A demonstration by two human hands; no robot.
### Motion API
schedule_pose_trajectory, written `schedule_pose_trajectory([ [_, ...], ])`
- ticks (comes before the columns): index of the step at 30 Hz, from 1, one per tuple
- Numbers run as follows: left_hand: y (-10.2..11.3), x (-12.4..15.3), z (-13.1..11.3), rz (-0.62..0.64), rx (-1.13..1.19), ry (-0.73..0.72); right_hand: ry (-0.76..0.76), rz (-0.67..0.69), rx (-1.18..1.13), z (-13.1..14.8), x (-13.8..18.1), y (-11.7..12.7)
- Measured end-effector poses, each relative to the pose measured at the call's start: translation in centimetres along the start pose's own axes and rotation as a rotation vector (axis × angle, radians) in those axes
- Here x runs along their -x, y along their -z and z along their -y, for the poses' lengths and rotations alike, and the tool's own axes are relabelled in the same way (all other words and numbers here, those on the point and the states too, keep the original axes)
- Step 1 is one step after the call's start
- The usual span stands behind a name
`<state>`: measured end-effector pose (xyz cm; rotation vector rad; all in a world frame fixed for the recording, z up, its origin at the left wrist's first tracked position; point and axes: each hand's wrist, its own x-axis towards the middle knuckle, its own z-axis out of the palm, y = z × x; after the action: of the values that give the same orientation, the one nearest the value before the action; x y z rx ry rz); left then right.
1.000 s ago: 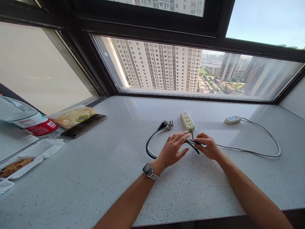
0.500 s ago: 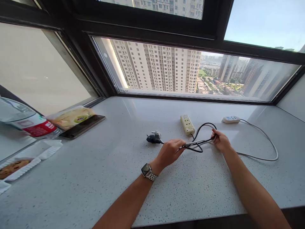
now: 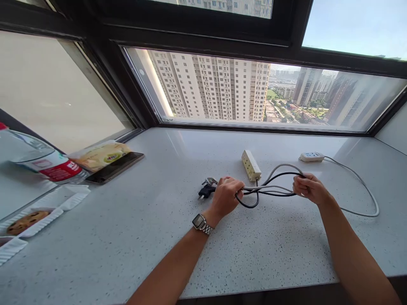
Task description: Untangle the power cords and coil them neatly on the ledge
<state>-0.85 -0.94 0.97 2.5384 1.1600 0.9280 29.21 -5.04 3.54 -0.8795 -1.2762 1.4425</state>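
Both hands, left [image 3: 226, 195] and right [image 3: 308, 188], grip looped cords [image 3: 270, 188].

A pale speckled tabletop [image 3: 127, 237] runs along under a wide window with a dark frame [image 3: 203, 40]. Bright daylight comes in; outside stand tall apartment blocks [image 3: 216, 89] under a clear sky.

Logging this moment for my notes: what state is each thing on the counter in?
Black cord: folded into loops, held at both ends.
Left hand: shut on the cord.
Right hand: shut on the cord.
Plug: unplugged, on the counter.
Beige power strip: sockets empty.
White power strip: flat, cord trailing.
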Motion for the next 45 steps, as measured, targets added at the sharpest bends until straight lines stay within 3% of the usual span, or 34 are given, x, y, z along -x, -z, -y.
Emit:
schedule_pose_trajectory([
  [3,0.5,-0.1,0.4,-0.11,0.002,0.04,0.257,-0.378,-0.315,-0.5,-0.7,0.7],
  [6,0.6,0.0,1.0,-0.117,0.05,0.066,0.273,-0.567,-0.391,-0.6,-0.8,2.1],
  [11,0.3,0.4,1.8,0.036,0.299,0.165,0.047,-0.434,-0.067,-0.3,0.7,4.2],
  [14,0.3,0.5,1.9,0.101,0.417,0.139,-0.054,-0.39,0.043,-0.3,1.1,4.8],
  [18,0.0,0.4,1.7,0.182,0.553,0.024,0.053,-0.505,-0.241,-0.8,0.5,5.8],
  [23,-0.4,0.4,0.9,0.193,0.583,-0.086,0.026,-0.845,-0.441,-2.2,-0.8,7.4],
  [25,-0.4,0.5,0.5,0.21,0.575,-0.11,0.012,-0.876,-0.433,-2.7,-1.1,7.7],
  [30,0.0,0.8,-0.6,0.307,0.583,-0.104,-0.032,-0.808,-0.398,-2.8,-1.1,7.3],
  [34,0.0,0.9,-1.7,0.374,0.461,-0.111,-0.011,-0.807,-0.08,-2.0,-0.7,6.4],
  [38,-1.2,0.9,-2.5,0.326,0.274,-0.137,-0.067,-0.931,0.597,-0.9,-0.3,5.3],
  [41,-2.1,1.0,-2.6,0.289,0.233,-0.114,-0.173,-0.866,1.131,-0.4,-0.4,3.8],
  [45,-2.7,1.2,-2.2,0.232,0.289,-0.058,-0.282,-0.745,1.6,-0.9,-0.9,1.9],
])
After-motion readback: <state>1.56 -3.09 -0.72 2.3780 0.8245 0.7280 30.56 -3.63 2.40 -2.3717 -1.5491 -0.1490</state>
